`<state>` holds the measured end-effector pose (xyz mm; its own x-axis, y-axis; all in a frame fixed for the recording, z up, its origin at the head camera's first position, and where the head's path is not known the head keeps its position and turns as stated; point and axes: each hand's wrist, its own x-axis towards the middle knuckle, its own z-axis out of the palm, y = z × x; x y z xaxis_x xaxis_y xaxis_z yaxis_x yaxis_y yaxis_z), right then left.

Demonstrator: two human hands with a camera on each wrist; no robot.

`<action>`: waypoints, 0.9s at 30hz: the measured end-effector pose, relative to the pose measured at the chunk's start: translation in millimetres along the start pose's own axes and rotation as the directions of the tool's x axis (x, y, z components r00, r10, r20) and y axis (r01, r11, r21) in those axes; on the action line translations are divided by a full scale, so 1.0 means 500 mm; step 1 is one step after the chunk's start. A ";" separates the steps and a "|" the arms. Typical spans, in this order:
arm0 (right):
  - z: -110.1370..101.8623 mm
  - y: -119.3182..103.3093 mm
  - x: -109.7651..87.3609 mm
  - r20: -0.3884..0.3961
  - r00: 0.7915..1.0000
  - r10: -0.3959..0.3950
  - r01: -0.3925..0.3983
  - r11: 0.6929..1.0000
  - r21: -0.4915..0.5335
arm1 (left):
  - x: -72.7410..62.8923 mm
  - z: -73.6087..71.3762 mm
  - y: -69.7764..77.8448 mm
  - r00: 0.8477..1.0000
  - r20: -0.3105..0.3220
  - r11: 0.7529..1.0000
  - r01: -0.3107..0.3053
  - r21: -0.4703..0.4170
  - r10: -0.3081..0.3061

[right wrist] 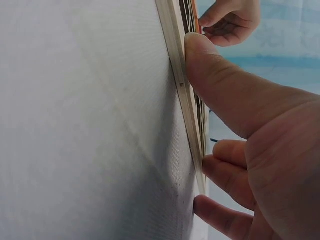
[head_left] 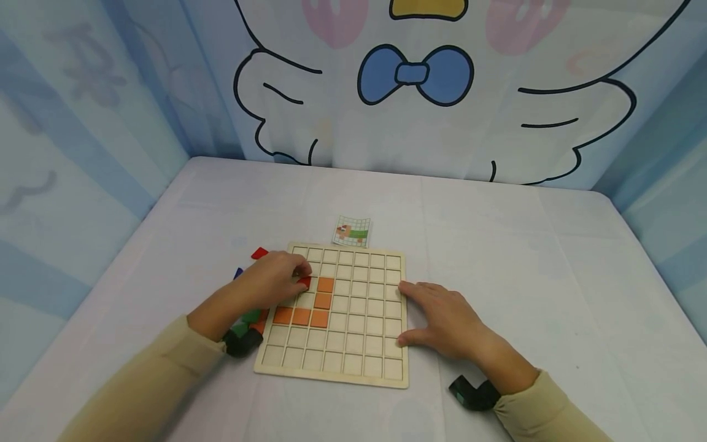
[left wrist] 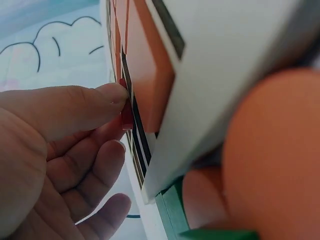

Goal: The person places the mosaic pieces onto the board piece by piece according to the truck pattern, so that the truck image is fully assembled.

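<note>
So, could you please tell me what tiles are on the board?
Five orange tiles show; the left hand pinches a red tile there; anything beneath that hand is hidden.

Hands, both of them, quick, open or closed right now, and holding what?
Left hand: closed, pinching a red tile.
Right hand: open, touching the edge of the grid board.

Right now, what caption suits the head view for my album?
Left hand holds a red tile; right hand touches the grid board.
</note>
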<state>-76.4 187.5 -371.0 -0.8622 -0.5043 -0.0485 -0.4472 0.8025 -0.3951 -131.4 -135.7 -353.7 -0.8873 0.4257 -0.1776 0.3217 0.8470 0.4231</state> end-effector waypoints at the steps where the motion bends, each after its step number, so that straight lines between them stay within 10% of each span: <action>1: 0.000 0.000 0.000 -0.001 1.000 -0.001 0.001 1.000 0.000 | 0.000 0.000 0.001 1.000 -0.001 1.000 0.005 -0.003 -0.005; 27: 0.001 0.003 -0.001 0.005 1.000 0.007 -0.007 1.000 0.007 | -0.006 0.003 0.007 1.000 0.018 0.995 0.014 -0.096 -0.013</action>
<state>-76.7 188.8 -371.9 -0.8641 -0.5003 -0.0554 -0.4396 0.8038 -0.4009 -127.3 -133.5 -353.3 -0.8852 0.4206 -0.1989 0.2758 0.8187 0.5036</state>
